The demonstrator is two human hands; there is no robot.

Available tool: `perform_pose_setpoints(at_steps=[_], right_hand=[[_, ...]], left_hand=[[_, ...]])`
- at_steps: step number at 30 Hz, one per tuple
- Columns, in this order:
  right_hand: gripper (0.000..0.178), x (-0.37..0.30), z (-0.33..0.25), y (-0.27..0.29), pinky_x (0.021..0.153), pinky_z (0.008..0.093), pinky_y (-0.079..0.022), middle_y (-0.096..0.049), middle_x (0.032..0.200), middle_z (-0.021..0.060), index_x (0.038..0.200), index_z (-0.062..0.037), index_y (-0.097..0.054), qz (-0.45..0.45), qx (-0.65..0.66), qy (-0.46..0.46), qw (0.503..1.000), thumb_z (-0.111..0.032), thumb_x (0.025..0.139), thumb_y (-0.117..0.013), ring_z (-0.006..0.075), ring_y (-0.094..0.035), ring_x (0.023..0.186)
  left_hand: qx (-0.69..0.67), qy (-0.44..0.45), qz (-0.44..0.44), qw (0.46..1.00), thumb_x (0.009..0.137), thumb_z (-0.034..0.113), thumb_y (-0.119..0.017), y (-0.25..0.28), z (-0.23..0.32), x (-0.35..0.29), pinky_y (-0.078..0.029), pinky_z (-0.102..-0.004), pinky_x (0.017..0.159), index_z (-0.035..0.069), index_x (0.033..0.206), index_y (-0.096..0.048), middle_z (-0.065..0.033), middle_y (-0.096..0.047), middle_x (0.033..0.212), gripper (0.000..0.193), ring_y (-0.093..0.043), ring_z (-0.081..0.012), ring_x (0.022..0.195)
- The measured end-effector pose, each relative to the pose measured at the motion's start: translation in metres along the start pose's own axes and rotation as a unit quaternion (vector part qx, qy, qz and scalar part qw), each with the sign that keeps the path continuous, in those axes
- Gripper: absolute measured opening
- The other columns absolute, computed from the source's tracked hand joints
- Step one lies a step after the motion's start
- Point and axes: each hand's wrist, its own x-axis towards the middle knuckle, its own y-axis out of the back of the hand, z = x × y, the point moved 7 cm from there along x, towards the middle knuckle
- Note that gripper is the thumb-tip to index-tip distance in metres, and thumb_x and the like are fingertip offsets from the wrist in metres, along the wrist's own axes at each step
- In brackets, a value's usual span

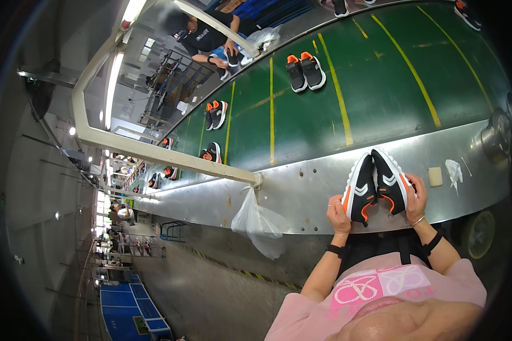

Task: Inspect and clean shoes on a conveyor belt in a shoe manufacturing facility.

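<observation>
A pair of black sneakers with white soles and orange lining rests on the metal ledge in front of me, toes pointing away and touching or nearly so. My left hand (pixel 338 216) is closed on the heel end of the left sneaker (pixel 359 192), fingers against its outer side. Around the heel side of the right sneaker (pixel 388 181) my right hand (pixel 417 199) is closed in the same way. Both shoes lean with their uppers turned toward each other. Just right of my right hand lie a small beige block (pixel 435 177) and a crumpled white scrap (pixel 454 173).
Beyond the metal ledge (pixel 290 199) runs a green conveyor belt (pixel 301 125) with yellow lines, carrying several sneaker pairs, one pair (pixel 306 73) near its middle. A plastic bag (pixel 257 221) hangs from a pale frame post (pixel 170 159). Across the belt a co-worker (pixel 210 37) handles a shoe.
</observation>
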Motion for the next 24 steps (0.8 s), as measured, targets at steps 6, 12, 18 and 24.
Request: perform_pose_setpoints(at_steps=[6, 12, 18, 24], right_hand=[[0.03, -0.008, 0.007, 0.004, 0.085, 0.0332, -0.047, -0.063, 0.108, 0.0164, 0.114, 0.002, -0.063, -0.002, 0.007, -0.012, 1.0, -0.01, 0.091, -0.049, 0.0265, -0.06, 0.096], [0.031, -0.004, 0.008, 0.003, 0.089, 0.0347, -0.048, -0.063, 0.11, 0.0174, 0.116, 0.0033, -0.062, -0.018, 0.011, -0.034, 0.999, -0.009, 0.091, -0.047, 0.0278, -0.061, 0.099], [0.033, -0.001, 0.009, -0.003, 0.094, 0.0346, -0.047, -0.063, 0.113, 0.017, 0.119, 0.0039, -0.061, -0.023, 0.019, -0.038, 0.999, -0.008, 0.092, -0.047, 0.0265, -0.062, 0.104], [0.039, -0.005, 0.014, -0.006, 0.1, 0.0343, -0.045, -0.062, 0.124, 0.0178, 0.129, 0.0025, -0.057, -0.066, 0.08, -0.116, 0.988, -0.012, 0.093, -0.054, 0.0258, -0.061, 0.113]], left_hand=[[0.002, 0.024, -0.005, 1.0, 0.101, 0.021, -0.037, -0.001, -0.007, -0.008, -0.046, -0.0357, 0.086, -0.006, 0.099, -0.064, -0.016, -0.064, 0.097, 0.037, -0.06, -0.0276, 0.092], [0.001, 0.033, -0.014, 0.999, 0.101, 0.021, -0.037, -0.002, 0.001, -0.003, -0.045, -0.0359, 0.087, -0.006, 0.099, -0.063, -0.0173, -0.063, 0.098, 0.038, -0.06, -0.0281, 0.091], [0.003, 0.037, -0.029, 0.999, 0.102, 0.023, -0.037, 0.002, -0.006, 0.003, -0.045, -0.0349, 0.089, -0.006, 0.1, -0.063, -0.016, -0.063, 0.098, 0.039, -0.059, -0.0269, 0.094], [-0.081, 0.136, -0.169, 0.973, 0.103, 0.025, -0.05, -0.004, -0.02, 0.019, -0.044, -0.0323, 0.096, -0.004, 0.117, -0.064, -0.0157, -0.064, 0.114, 0.035, -0.06, -0.0251, 0.105]])
